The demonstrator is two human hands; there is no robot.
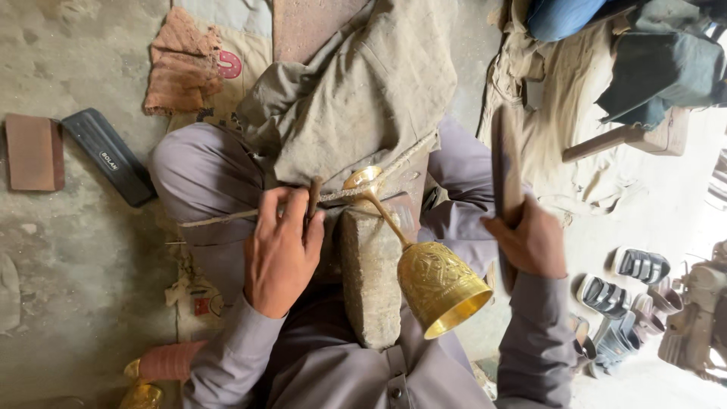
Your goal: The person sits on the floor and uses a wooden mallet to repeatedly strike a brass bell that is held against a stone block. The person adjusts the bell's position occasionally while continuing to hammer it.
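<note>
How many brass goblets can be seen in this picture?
2. One goblet lies tilted on the stone block between the hands. Part of a second goblet shows at the bottom left edge. Others may be hidden.

The goblet (435, 280) lies on the stone block (369, 280) between the left hand (282, 250) and right hand (530, 242).

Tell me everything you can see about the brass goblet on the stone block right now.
The goblet looks like shiny golden brass, with an engraved pattern on the cup, a thin stem and a round foot. It lies tilted across the stone block, open mouth toward the person's lap, the foot up by the gray cloth. A cord crosses at the foot. The left hand holds a small tool beside the foot; the right hand grips a dark wooden stick, apart from it.
</note>
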